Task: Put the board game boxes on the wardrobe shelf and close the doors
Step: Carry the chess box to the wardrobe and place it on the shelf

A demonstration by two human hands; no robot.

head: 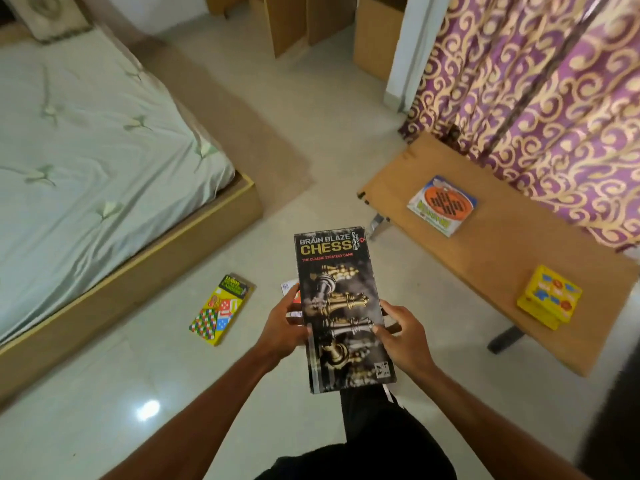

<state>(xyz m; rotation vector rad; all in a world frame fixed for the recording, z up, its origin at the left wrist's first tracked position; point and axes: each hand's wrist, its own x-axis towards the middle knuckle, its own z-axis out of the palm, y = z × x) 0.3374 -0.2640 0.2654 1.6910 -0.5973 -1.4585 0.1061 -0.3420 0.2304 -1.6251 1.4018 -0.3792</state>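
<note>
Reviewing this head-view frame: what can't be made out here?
- Second box under the chess box: mostly covered by it and the left hand.
- Ludo box on the floor: small print unreadable.
- Wardrobe shelf and doors: cannot tell which furniture at the top edge is the wardrobe.

The chess box (341, 306) sits between the fingers (292, 299) of both hands; left of them a ludo box (221, 310) lies on the floor (138, 375), right of them two boxes (441, 205) on a table (485, 265), beyond-left a bed (86, 133)

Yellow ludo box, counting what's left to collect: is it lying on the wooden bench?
No, the yellow ludo box lies on the pale tiled floor beside the bed.
</note>
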